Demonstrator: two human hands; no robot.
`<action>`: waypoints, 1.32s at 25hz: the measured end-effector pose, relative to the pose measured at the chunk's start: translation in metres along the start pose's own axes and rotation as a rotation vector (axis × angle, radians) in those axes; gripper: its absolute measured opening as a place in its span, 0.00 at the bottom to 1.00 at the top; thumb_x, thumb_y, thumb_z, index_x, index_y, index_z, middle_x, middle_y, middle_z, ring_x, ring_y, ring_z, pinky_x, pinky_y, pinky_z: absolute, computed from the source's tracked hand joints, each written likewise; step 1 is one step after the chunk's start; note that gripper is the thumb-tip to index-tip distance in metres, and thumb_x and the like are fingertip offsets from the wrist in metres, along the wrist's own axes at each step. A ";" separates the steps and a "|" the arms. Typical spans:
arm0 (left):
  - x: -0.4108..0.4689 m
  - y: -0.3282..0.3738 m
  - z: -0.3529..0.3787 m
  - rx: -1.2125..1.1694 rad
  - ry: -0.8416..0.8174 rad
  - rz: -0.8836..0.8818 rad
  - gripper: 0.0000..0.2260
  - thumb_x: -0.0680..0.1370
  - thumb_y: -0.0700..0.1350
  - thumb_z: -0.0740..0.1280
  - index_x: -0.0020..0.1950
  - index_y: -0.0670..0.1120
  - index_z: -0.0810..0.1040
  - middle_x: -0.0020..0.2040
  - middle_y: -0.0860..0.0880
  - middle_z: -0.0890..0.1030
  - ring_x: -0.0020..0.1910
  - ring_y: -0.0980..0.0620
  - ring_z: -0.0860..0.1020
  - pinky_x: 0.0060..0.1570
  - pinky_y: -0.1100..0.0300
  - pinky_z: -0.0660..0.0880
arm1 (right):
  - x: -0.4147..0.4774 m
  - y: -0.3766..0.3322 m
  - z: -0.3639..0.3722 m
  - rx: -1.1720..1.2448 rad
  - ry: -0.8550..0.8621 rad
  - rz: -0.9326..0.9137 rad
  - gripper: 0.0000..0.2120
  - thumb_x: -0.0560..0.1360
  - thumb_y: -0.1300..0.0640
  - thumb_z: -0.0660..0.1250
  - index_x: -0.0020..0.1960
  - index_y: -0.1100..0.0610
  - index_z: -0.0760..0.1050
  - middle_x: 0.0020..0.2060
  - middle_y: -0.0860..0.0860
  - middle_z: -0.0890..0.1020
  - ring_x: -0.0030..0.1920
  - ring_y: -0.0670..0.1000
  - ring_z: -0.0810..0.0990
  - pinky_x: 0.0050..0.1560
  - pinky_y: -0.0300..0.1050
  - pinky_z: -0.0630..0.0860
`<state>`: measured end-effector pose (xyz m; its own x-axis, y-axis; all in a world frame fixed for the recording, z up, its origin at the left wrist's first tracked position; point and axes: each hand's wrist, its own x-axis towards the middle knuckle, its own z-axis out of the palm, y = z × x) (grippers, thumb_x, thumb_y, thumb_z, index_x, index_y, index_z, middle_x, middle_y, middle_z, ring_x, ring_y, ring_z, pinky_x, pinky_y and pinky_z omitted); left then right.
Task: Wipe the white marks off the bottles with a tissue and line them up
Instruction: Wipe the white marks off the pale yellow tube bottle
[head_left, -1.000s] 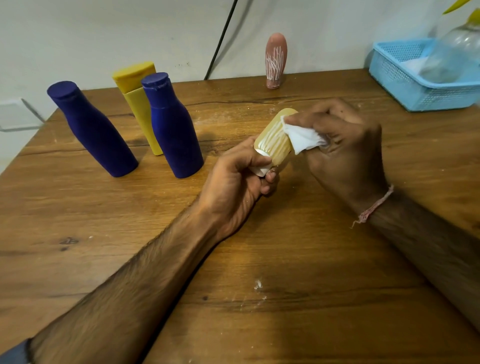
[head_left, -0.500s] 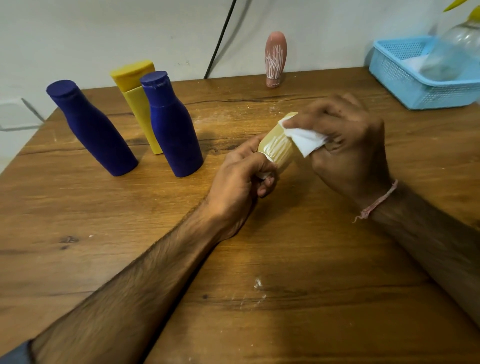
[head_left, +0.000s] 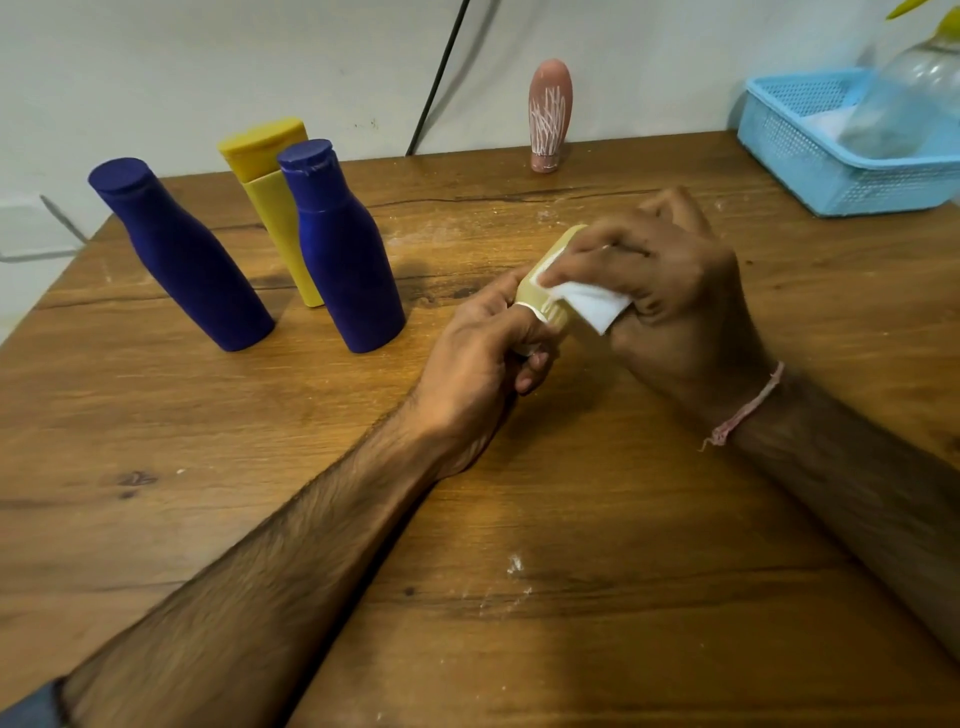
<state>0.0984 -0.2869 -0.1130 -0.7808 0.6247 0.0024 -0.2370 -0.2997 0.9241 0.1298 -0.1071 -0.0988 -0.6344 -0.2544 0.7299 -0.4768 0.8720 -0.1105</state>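
Note:
Above the middle of the wooden table (head_left: 571, 519), my left hand (head_left: 483, 358) grips the lower end of a small tan bottle (head_left: 540, 291) with white streaks. My right hand (head_left: 670, 296) presses a folded white tissue (head_left: 592, 306) onto the bottle's side, covering most of it. Two dark blue bottles (head_left: 182, 254) (head_left: 343, 249) and a yellow bottle (head_left: 270, 192) stand close together at the back left. A pink bottle (head_left: 549, 114) with white marks stands alone at the back edge near the wall.
A light blue plastic basket (head_left: 831, 150) sits at the back right corner with a clear bottle (head_left: 914, 98) in it. A black cable (head_left: 441, 73) runs down the wall. White specks lie on the table near me.
My right hand has slid the tissue down the tan bottle toward my left hand, now covering more of it. The bottle is held a little lower.

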 end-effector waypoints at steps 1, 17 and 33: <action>0.000 0.000 0.000 -0.003 0.011 -0.005 0.24 0.74 0.36 0.61 0.71 0.40 0.71 0.46 0.45 0.75 0.35 0.53 0.69 0.33 0.59 0.63 | 0.001 0.003 -0.001 -0.012 0.021 0.053 0.09 0.75 0.59 0.74 0.55 0.58 0.86 0.52 0.55 0.85 0.50 0.60 0.76 0.45 0.50 0.72; -0.001 0.002 -0.002 -0.109 0.028 -0.036 0.25 0.73 0.36 0.60 0.71 0.37 0.71 0.45 0.43 0.75 0.36 0.52 0.71 0.33 0.58 0.64 | 0.000 0.004 0.000 0.024 0.005 0.042 0.08 0.75 0.59 0.74 0.54 0.58 0.86 0.51 0.55 0.85 0.50 0.61 0.77 0.45 0.50 0.72; 0.000 0.005 -0.005 -0.215 0.039 -0.086 0.26 0.72 0.37 0.58 0.71 0.35 0.71 0.49 0.40 0.75 0.34 0.52 0.71 0.31 0.61 0.64 | -0.001 0.013 -0.001 -0.038 0.053 0.115 0.12 0.73 0.63 0.73 0.56 0.59 0.85 0.50 0.56 0.85 0.50 0.60 0.78 0.46 0.41 0.65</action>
<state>0.0939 -0.2919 -0.1101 -0.7729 0.6278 -0.0916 -0.4184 -0.3958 0.8175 0.1248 -0.0946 -0.1005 -0.6504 -0.1299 0.7484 -0.3781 0.9099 -0.1707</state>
